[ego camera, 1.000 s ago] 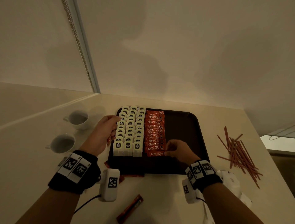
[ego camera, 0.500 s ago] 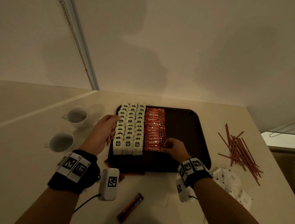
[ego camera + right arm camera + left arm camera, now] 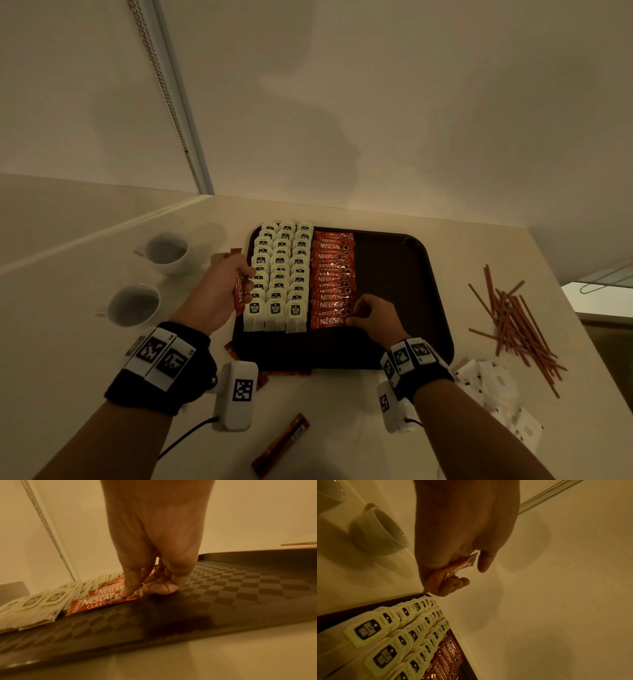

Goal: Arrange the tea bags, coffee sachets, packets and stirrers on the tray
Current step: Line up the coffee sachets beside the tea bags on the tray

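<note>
My right hand (image 3: 373, 313) pinches the nearest Nescafé sachet (image 3: 102, 602) by its right end, long axis running leftward; my left hand (image 3: 222, 291) grips spare sachets (image 3: 452, 570).

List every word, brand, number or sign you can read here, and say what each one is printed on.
"NESCAFE": on the red coffee sachets in a column on the tray.
"NESCAFE CLASSIC": on the nearest sachet, pinched by the right hand.
Dark labels on the tea bag tags: lettering shows, too blurred to read surely.
Sachets in the left hand: print unreadable.
Square code markers on the wristbands: patterns, no words.
Brown stick on the counter: unreadable.
</note>
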A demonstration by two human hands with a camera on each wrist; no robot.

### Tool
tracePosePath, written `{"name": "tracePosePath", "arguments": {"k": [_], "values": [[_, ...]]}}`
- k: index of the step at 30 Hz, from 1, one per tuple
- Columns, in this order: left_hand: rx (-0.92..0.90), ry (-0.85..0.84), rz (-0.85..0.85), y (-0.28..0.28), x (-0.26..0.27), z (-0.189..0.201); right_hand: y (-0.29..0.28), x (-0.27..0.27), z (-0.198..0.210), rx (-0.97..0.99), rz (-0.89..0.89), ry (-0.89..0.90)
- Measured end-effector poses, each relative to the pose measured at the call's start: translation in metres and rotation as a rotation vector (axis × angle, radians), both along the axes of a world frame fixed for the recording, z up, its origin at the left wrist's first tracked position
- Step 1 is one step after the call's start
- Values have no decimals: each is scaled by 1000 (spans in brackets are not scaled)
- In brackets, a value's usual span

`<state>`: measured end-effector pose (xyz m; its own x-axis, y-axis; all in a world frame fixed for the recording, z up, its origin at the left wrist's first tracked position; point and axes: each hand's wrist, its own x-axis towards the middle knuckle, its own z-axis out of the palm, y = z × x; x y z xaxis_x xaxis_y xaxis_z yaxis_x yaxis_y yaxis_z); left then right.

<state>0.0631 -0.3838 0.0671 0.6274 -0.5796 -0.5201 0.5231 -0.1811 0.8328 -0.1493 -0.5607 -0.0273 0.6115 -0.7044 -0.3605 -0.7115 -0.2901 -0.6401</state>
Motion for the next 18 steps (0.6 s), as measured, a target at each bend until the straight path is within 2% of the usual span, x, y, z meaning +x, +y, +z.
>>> {"name": "tracePosePath", "arguments": {"k": [5,8,13,18], "values": [[-75,189,-36,1,-6,8,-1,0,-3,3,-16,7],[-90,170,-124,1,-6,7,-3,-1,-2,-1,-25,-16],[48,-200,-374,-4,-10,13,1,17,36,115,-4,-247],[98,-524,-462,-14,-22,16,26,45,99,399,142,-581]]}}
